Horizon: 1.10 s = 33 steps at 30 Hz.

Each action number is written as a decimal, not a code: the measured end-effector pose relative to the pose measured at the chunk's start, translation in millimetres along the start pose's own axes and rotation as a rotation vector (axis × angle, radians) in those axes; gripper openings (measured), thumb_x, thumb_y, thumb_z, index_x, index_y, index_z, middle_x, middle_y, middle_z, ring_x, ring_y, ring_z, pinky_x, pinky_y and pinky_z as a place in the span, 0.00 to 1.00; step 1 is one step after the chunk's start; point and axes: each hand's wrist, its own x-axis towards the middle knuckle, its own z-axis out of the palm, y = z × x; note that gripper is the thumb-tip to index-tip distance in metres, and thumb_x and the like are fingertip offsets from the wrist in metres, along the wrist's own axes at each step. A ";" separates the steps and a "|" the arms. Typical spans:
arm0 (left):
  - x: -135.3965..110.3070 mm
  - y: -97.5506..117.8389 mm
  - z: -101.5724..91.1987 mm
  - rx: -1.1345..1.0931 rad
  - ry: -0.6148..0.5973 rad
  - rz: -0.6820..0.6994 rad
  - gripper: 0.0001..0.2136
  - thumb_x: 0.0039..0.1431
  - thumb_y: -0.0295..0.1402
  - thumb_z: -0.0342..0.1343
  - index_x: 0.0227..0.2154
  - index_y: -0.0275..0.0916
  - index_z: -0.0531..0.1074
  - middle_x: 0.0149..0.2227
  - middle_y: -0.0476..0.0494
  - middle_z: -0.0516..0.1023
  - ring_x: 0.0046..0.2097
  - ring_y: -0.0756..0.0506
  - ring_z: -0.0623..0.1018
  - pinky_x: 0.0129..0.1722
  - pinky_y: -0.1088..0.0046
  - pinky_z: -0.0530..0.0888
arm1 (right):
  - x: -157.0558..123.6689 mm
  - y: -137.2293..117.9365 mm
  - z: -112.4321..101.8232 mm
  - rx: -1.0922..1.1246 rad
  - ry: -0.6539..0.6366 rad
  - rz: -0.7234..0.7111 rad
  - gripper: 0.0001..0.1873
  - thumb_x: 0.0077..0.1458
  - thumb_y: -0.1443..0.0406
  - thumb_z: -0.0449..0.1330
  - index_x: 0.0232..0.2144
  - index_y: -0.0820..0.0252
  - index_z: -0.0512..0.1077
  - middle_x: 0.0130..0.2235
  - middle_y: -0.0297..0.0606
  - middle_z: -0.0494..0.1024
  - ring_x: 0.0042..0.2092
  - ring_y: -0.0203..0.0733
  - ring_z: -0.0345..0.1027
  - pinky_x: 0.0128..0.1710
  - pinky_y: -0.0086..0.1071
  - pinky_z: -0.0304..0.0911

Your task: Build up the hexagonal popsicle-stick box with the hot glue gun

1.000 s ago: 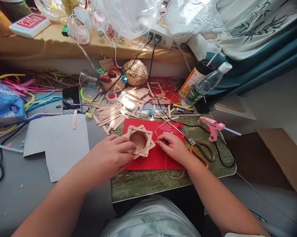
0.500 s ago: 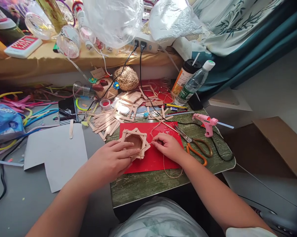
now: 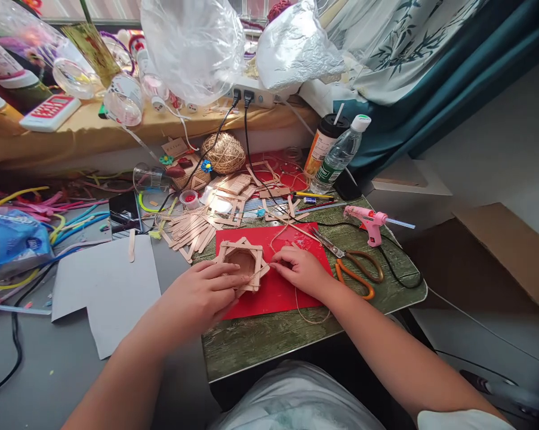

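Note:
A small frame built of stacked wooden craft sticks (image 3: 241, 261) rests on a red sheet (image 3: 291, 286) on a green wooden board. My left hand (image 3: 202, 295) presses its fingers on the frame's near left side. My right hand (image 3: 298, 270) sits just right of the frame, fingers pinched on a thin string or stick at its right corner. A loose loop of twine (image 3: 311, 313) trails from under my right wrist.
Orange-handled scissors (image 3: 356, 270) and a pink glue gun (image 3: 368, 221) lie right of the red sheet. A pile of loose craft sticks (image 3: 193, 226), a twine ball (image 3: 224, 153), bottles (image 3: 338, 156), a phone (image 3: 125, 208) and grey card (image 3: 105, 286) surround the board.
The view has tilted upward and shifted slightly. Both hands stay on the stick frame in nearly the same pose.

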 end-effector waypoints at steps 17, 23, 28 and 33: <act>0.1 -1.8 1.0 -0.010 0.047 0.015 0.10 0.72 0.27 0.55 0.44 0.45 0.81 0.60 0.51 0.82 0.63 0.43 0.78 0.65 0.61 0.70 | -25.5 -42.6 0.4 -0.149 0.268 -0.181 0.14 0.67 0.67 0.62 0.50 0.43 0.79 0.46 0.41 0.80 0.48 0.53 0.73 0.56 0.54 0.68; -0.5 0.4 2.2 0.001 0.053 0.014 0.08 0.74 0.30 0.54 0.43 0.45 0.80 0.59 0.52 0.82 0.63 0.43 0.78 0.64 0.62 0.69 | -19.8 -39.7 5.2 -0.186 0.226 -0.215 0.14 0.68 0.66 0.62 0.52 0.43 0.79 0.47 0.41 0.79 0.48 0.52 0.71 0.54 0.51 0.68; -1.1 -0.2 4.1 0.000 0.058 0.019 0.07 0.73 0.29 0.55 0.43 0.44 0.79 0.59 0.53 0.83 0.64 0.43 0.77 0.65 0.62 0.67 | -18.5 -41.1 7.1 -0.219 0.227 -0.224 0.13 0.68 0.67 0.62 0.51 0.46 0.79 0.46 0.42 0.78 0.47 0.51 0.70 0.51 0.49 0.68; -1.7 -1.3 4.8 0.005 0.067 0.015 0.06 0.72 0.31 0.57 0.43 0.45 0.80 0.59 0.53 0.83 0.63 0.44 0.77 0.65 0.63 0.67 | -17.3 -41.5 4.8 -0.210 0.281 -0.229 0.12 0.67 0.68 0.62 0.51 0.51 0.78 0.45 0.43 0.77 0.47 0.50 0.71 0.51 0.48 0.69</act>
